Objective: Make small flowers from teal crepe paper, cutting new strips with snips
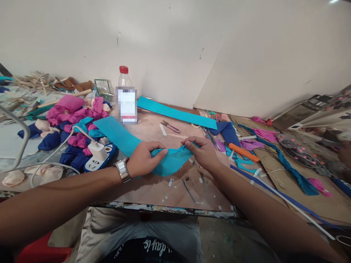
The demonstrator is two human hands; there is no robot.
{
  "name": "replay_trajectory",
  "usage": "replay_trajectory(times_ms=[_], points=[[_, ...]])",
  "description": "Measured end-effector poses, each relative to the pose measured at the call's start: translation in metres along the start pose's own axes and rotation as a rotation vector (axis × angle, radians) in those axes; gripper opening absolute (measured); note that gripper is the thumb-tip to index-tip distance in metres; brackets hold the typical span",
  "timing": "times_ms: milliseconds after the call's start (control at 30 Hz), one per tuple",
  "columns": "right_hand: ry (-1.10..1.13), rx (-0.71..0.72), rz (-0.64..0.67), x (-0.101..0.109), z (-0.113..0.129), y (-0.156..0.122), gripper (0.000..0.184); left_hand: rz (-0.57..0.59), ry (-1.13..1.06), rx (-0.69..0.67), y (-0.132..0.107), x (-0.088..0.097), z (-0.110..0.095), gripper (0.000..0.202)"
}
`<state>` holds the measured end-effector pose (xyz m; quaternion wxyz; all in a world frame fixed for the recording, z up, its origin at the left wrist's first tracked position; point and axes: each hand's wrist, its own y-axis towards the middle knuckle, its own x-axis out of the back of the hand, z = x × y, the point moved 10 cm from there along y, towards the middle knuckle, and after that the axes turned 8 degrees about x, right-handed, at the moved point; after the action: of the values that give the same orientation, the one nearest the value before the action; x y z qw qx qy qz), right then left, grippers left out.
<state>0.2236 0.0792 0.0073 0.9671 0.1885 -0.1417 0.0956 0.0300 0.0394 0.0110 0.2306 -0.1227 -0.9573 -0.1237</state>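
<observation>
A long turquoise strip (pixel 117 137), paper or cloth, runs from beside the bottle across the table into both hands. My left hand (pixel 146 159), with a metal watch on the wrist, grips it with the thumb on top. At the strip's right end, my right hand (pixel 201 151) pinches the gathered, crinkled edge between thumb and fingers. Between the hands the strip sags and folds slightly above the table. Behind them lie small pink-handled thread snips (pixel 171 126) and a second flat turquoise strip (pixel 178 113).
A red-capped bottle (pixel 126 78) stands at the back. Left of it are pink, blue and cream crumpled bundles (pixel 79 113) and a power strip (pixel 98 159) with a plugged-in charger. To the right lie an orange-handled cutter (pixel 243 152), scraps and a white rod (pixel 298 208).
</observation>
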Motion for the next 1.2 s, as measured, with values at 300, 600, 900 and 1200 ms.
replay_trajectory(times_ms=[300, 600, 900, 1200], points=[[-0.035, 0.040, 0.012, -0.001, 0.009, -0.001, 0.044, 0.038, 0.153, -0.080, -0.005, -0.004, -0.013, 0.026], [-0.110, 0.079, -0.004, 0.001, 0.017, -0.001, 0.043, 0.041, 0.240, -0.110, -0.006, -0.005, -0.016, 0.025], [-0.148, 0.175, 0.047, -0.001, 0.038, -0.004, 0.038, 0.280, 0.079, -0.063, -0.001, -0.019, -0.036, 0.034], [-0.070, 0.204, 0.044, 0.003, 0.044, -0.006, 0.033, 0.189, 0.147, -0.084, 0.009, -0.015, -0.039, 0.025]])
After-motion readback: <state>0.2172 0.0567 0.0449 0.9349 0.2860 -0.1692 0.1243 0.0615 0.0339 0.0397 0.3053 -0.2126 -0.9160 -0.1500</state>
